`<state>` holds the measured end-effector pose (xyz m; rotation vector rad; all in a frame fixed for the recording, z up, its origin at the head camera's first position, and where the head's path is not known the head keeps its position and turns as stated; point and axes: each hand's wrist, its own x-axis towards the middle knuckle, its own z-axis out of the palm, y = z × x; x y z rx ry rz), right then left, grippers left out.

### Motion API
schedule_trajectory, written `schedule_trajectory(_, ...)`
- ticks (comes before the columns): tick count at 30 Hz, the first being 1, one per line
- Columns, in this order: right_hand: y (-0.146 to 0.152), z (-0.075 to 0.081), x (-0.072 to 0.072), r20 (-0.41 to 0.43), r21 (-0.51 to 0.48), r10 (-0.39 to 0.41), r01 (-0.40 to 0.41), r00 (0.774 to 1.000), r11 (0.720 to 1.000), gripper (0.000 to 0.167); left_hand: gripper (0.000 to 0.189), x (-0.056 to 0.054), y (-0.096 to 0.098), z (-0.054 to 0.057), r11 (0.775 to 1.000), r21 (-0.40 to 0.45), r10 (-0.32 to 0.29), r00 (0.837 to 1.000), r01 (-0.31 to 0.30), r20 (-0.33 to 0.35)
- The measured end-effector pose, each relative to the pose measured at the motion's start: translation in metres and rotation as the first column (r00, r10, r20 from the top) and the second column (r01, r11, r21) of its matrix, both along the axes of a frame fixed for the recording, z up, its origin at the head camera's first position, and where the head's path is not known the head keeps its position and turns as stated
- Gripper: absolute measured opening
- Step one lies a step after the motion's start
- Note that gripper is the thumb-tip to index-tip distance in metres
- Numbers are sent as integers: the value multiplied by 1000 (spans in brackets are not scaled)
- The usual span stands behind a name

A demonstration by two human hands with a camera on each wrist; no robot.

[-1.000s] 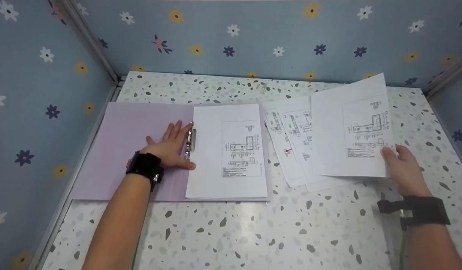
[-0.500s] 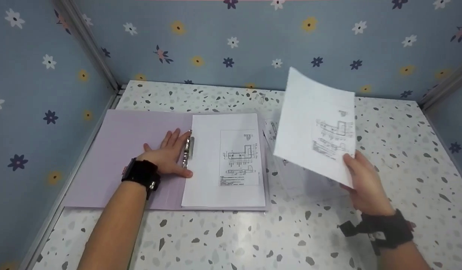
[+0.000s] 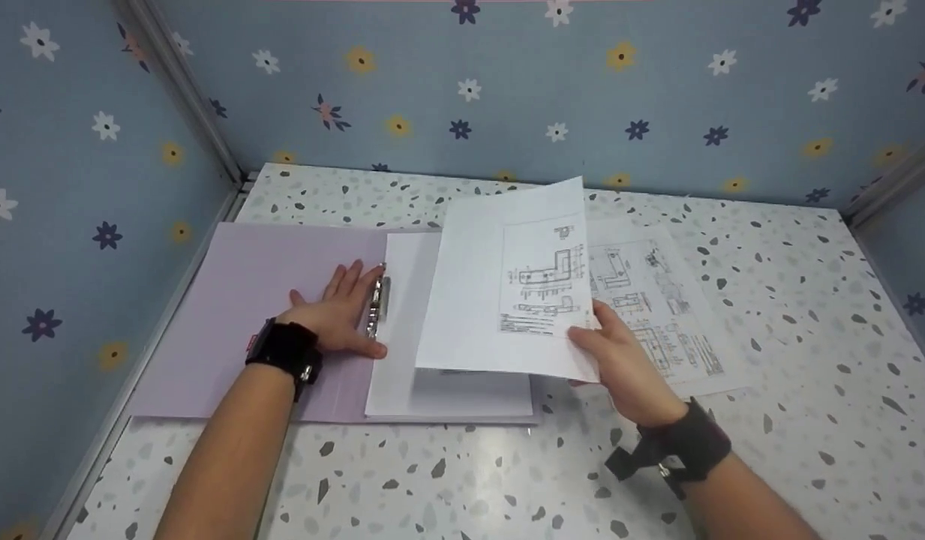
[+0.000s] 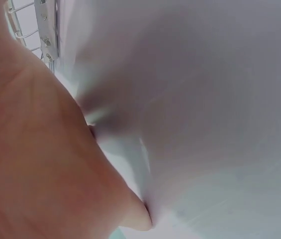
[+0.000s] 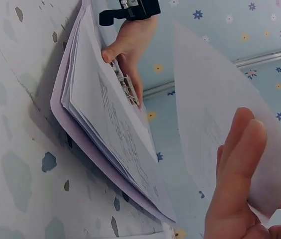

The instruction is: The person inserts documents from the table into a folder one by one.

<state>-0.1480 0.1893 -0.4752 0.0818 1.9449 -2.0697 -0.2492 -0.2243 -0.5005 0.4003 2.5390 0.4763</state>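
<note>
A lilac ring binder (image 3: pixel 244 285) lies spread flat on the table, with a stack of printed sheets (image 3: pixel 402 300) on its right side. My left hand (image 3: pixel 331 319) rests on the binder with fingers spread beside the metal rings (image 3: pixel 374 307); its thumb touches the stack's left edge. Above the stack, my right hand (image 3: pixel 623 367) pinches a paper sheet (image 3: pixel 470 285) by its lower right corner, thumb on top. The sheet bears an L-shaped line drawing and is held apart from the stack, as the right wrist view shows. It hides most of the stack's top page.
Loose printed sheets (image 3: pixel 661 300) with drawings lie to the right of the binder, partly behind my right hand. The speckled white table (image 3: pixel 432 480) meets flowered blue panels (image 3: pixel 507 82) at the back and sides. Each wrist wears a black strap (image 3: pixel 691 446).
My right hand has carried the sheet leftward from above the loose sheets to over the binder's stack, tilting it on the way. My left hand has stayed in place on the binder.
</note>
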Motion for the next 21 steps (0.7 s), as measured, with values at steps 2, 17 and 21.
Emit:
schedule_trajectory(2, -8, -3, -4, 18, 10, 35, -35, 999, 999, 57, 143, 0, 0, 0, 1000, 5, 0, 1000, 0, -1)
schedule_trajectory(17, -40, -26, -10, 73, 187, 192, -202, 979, 961, 64, 140, 0, 1, 2, 1000, 5, -24, 1000, 24, 19)
schedule_trajectory(21, -46, -30, -7, 59, 207, 207, -214, 977, 955, 63, 141, 0, -1, 1, 1000, 9, -26, 999, 26, 21)
